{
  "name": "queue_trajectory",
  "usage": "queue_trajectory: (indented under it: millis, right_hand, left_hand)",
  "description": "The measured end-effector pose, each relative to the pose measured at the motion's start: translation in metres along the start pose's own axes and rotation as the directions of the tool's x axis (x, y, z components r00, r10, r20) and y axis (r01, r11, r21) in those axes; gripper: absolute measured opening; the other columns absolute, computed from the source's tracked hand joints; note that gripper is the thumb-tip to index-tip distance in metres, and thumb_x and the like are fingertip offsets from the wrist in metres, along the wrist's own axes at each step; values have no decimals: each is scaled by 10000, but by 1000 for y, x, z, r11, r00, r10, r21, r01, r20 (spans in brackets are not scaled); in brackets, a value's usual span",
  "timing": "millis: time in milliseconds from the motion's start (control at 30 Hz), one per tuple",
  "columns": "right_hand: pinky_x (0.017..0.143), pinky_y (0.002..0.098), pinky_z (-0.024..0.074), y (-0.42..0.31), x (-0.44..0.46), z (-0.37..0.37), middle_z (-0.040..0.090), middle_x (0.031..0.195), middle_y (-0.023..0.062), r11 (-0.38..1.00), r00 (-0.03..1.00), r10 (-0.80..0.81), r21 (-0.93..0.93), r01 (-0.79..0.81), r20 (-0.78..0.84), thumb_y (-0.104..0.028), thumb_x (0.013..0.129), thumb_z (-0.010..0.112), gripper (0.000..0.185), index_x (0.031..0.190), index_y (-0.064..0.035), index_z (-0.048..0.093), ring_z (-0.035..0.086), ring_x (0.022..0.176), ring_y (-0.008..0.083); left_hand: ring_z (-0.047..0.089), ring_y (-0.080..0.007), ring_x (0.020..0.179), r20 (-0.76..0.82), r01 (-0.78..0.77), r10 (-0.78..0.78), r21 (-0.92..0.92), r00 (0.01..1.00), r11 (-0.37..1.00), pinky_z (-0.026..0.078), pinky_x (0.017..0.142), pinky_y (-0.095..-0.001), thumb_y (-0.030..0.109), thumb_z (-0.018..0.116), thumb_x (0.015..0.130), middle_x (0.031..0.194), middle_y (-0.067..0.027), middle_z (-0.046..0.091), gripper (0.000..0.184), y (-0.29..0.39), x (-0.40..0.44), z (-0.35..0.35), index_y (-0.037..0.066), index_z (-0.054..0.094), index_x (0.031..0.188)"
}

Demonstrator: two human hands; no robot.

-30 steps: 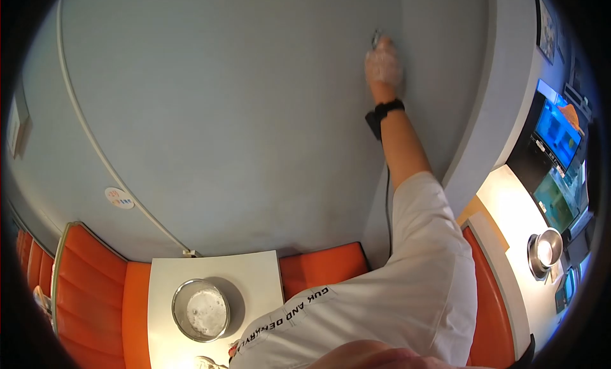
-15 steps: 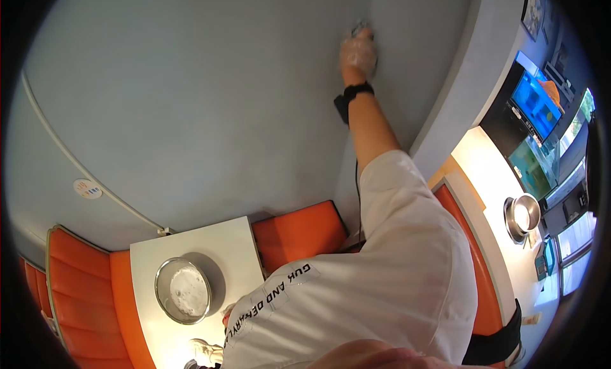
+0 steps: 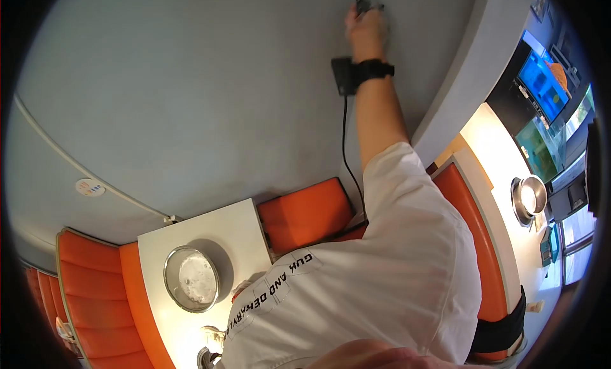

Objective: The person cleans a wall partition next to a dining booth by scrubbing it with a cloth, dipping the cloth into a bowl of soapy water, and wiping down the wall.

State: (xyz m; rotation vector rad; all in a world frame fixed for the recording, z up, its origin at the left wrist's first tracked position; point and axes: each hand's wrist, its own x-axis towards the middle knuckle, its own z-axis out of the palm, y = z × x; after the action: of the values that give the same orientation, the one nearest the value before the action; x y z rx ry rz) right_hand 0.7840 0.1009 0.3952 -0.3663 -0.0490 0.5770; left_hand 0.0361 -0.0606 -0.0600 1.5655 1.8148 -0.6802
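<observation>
My right hand, in a clear glove, is raised to the grey wall. Its fingers are closed round a small dark, shiny object, too blurred to identify. A black strap and box with a cable sit on that wrist. Low at the left, what looks like my gloved left hand is at the white table, near my shirt; glare and the frame's lower part hide its fingers. Beside it on the table stands a round metal bowl with whitish foam or liquid inside.
Orange seats flank the table, and an orange backrest rises at the left. A white pipe runs along the wall. To the right are a wall edge, another bowl on a counter and a lit screen.
The view has shifted. My right hand is still at the wall, now higher in view, with the wrist turned so that the black box and its cable show more. The bowl stays on the table.
</observation>
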Motion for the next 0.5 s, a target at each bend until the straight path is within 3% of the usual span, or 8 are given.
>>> queue_trajectory:
  millis: [33, 133, 233, 300, 367, 500]
  right_hand:
    - [479, 270, 393, -7, 17, 2, 605, 792, 77, 966, 980, 157, 187, -178, 119, -265, 983, 538, 205, 990, -70, 602, 555, 624, 174]
    - [420, 289, 348, -7, -6, 9, 548, 725, 65, 879, 968, 85, 440, -185, 237, -264, 971, 506, 220, 860, -76, 534, 440, 490, 167]
    - [417, 269, 324, 9, 0, -35, 521, 697, 58, 836, 970, 237, 499, -229, 49, -254, 957, 482, 217, 828, -89, 537, 456, 501, 160]
    - [499, 307, 420, 32, -3, -88, 545, 692, 73, 844, 977, 211, 510, -164, -36, -262, 955, 500, 229, 841, -81, 582, 520, 560, 195]
    - [540, 305, 438, 58, -4, -143, 554, 766, 82, 864, 971, 195, 494, -103, -137, -266, 954, 516, 208, 900, -76, 581, 531, 635, 207]
    - [623, 300, 472, 102, -20, -258, 573, 913, 101, 978, 900, 142, 200, -62, -413, -274, 954, 549, 220, 1017, -65, 578, 551, 785, 232]
  left_hand:
    - [622, -386, 1199, 1, 11, -11, -3, 1000, 1000, 518, 1010, -461, 407, 754, 816, 1309, -270, 610, 763, -4, -3, 2, 70, 471, 1441]
    - [623, -386, 1198, 2, 39, -39, -9, 999, 999, 519, 1009, -460, 405, 754, 816, 1307, -272, 610, 765, -12, -10, 6, 69, 470, 1441]
    - [624, -386, 1197, 4, 52, -52, -11, 999, 999, 520, 1007, -460, 403, 755, 815, 1306, -273, 611, 766, -16, -12, 6, 68, 469, 1442]
    - [624, -386, 1196, 3, 52, -52, -13, 999, 999, 520, 1007, -460, 402, 755, 815, 1305, -274, 612, 767, -18, -12, 6, 67, 468, 1443]
    - [624, -386, 1196, 7, 64, -64, -16, 998, 998, 521, 1006, -460, 401, 755, 815, 1304, -275, 612, 768, -20, -13, 6, 67, 467, 1443]
    - [625, -387, 1194, 14, 63, -63, -24, 998, 998, 521, 1004, -460, 399, 756, 814, 1302, -277, 614, 770, -18, -16, 6, 65, 465, 1444]
